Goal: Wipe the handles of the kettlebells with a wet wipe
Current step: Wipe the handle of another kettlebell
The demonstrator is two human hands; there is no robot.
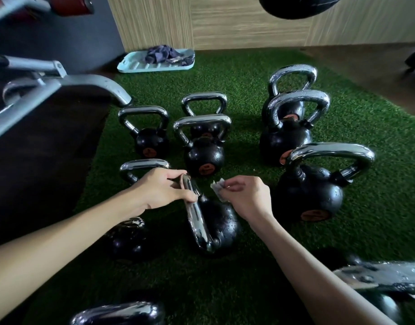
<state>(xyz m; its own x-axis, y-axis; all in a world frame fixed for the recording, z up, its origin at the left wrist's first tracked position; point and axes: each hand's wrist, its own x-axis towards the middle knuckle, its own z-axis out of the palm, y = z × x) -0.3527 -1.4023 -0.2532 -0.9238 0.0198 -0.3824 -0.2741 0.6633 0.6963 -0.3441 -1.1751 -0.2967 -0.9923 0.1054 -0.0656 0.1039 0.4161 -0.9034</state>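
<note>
Several black kettlebells with chrome handles stand on green artificial turf (248, 73). The nearest kettlebell (217, 227) is turned so its chrome handle (197, 221) points toward me. My left hand (165, 190) grips the far end of that handle. My right hand (246, 198) holds a crumpled white wet wipe (217, 187) just right of the handle, not touching it. A smaller kettlebell (129, 240) sits under my left forearm, partly hidden.
A gym bench with a grey metal frame (61, 90) fills the left side. A light blue tray (154, 64) with a dark cloth lies by the wooden wall. Larger kettlebells (312, 195) stand to the right; chrome handles (117, 313) show at the bottom edge.
</note>
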